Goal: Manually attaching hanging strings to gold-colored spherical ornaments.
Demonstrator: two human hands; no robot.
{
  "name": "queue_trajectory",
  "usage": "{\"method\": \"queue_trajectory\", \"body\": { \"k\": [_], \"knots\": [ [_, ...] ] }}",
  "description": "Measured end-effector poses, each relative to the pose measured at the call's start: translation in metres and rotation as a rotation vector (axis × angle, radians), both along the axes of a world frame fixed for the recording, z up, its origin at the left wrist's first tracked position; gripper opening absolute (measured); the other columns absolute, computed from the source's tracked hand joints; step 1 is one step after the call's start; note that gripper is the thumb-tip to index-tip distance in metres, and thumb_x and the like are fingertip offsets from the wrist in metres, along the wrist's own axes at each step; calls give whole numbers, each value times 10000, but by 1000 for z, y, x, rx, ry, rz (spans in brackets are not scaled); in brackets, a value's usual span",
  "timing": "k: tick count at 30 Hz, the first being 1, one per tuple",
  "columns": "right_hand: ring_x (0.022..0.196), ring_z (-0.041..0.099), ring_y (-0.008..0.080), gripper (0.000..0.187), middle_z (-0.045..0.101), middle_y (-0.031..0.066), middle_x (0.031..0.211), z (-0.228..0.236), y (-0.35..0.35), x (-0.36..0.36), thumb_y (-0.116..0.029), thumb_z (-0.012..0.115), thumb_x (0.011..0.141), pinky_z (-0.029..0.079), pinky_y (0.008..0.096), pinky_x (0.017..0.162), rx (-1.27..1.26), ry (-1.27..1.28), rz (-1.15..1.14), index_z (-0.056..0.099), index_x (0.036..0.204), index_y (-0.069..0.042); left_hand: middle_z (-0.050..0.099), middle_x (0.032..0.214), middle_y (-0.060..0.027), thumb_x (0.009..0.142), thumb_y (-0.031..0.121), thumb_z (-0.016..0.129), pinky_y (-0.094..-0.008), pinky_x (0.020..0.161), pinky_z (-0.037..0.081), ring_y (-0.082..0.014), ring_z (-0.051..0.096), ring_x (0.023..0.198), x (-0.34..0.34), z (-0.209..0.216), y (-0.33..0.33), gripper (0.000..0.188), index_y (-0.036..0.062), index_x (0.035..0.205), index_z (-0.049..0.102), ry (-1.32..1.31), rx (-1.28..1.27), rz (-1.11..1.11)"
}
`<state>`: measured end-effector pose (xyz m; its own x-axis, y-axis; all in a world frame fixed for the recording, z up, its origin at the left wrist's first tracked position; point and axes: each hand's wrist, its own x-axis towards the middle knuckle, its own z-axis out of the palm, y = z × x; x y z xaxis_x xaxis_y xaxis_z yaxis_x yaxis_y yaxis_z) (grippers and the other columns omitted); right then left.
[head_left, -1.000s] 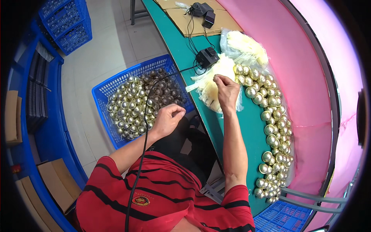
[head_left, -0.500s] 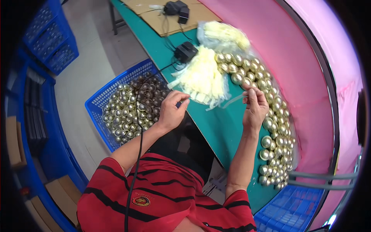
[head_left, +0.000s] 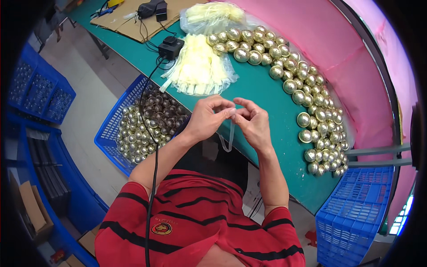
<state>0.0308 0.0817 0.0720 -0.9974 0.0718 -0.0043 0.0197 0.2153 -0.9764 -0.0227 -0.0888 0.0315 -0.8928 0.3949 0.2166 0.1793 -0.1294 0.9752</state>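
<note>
My left hand (head_left: 205,119) and my right hand (head_left: 254,124) meet over the front edge of the green table, fingertips pinched together. Between them they grip a thin translucent ribbon (head_left: 230,139), which hangs in a loop below the fingers. Exactly where each fingertip holds it is hidden. Just beyond the hands lies a fanned bundle of pale yellow-white ribbons (head_left: 199,66) on clear plastic. Shiny gold balls (head_left: 291,64) curve in a long row from behind that bundle down the table's right side.
Left of my lap stands a blue basket (head_left: 111,122) full of gold and darker balls. A black cable (head_left: 153,187) runs down past my left arm. Black devices (head_left: 170,47) and cardboard (head_left: 126,26) lie on the far table (head_left: 275,164). Blue crates (head_left: 351,209) stand at right.
My right hand has come left from beside the gold balls, bringing the ribbon to my left hand. Both hands now touch at the fingertips. The view has shifted to the right.
</note>
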Motion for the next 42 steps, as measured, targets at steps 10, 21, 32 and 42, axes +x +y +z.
{"method": "queue_trajectory", "body": {
  "k": [10,21,32,42],
  "knots": [
    [841,688,110,206,730,53,933,-27,0,23,-47,665,984,560,267,789,-300,-41,-143,687,1153,69,667,849,-27,949,92,739,-260,686,449,-91,566,755,14,-3,10,126,-26,904,735,127,-152,63],
    [573,500,71,83,684,33,771,-34,1,44,-1,751,893,390,271,515,310,448,-358,761,975,0,531,762,28,1030,178,615,-271,607,375,-59,436,722,19,-24,35,240,4,864,617,-167,42,-147],
    [601,526,79,59,645,45,758,-38,33,67,-11,739,911,412,257,541,333,448,-523,734,959,23,606,785,13,1049,194,608,-240,654,436,-74,546,702,19,-20,76,221,47,892,659,-368,91,-258],
    [703,557,28,121,685,-12,844,-74,112,117,-84,703,985,446,196,607,109,207,-804,723,1014,32,710,1120,-132,894,118,739,-392,915,523,-314,659,1059,-5,-8,211,307,40,1190,709,495,-332,-163]
  ]
}}
